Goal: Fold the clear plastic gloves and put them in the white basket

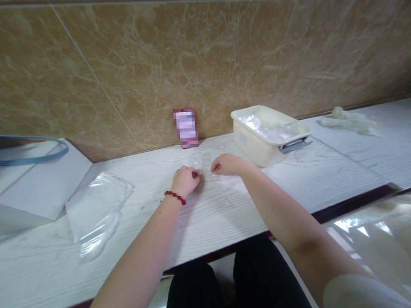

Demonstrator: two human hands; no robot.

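My left hand (185, 180), with a red bead bracelet on its wrist, rests on the white tabletop (229, 208) with its fingers curled in a pinch. My right hand (227, 164) lies a little to its right, fingers also pinched. Between the two hands lies a thin clear plastic bag (206, 172), barely visible against the table; both hands grip its edge. A small blurred card (186, 128) leans on the wall just behind the hands.
A cream plastic tub (246, 140) holding clear bags stands right of my hands. More clear bags (96, 212) lie at the left beside a white block (43, 182). Crumpled plastic (349, 121) lies at the far right. A marble wall (199, 56) backs the table.
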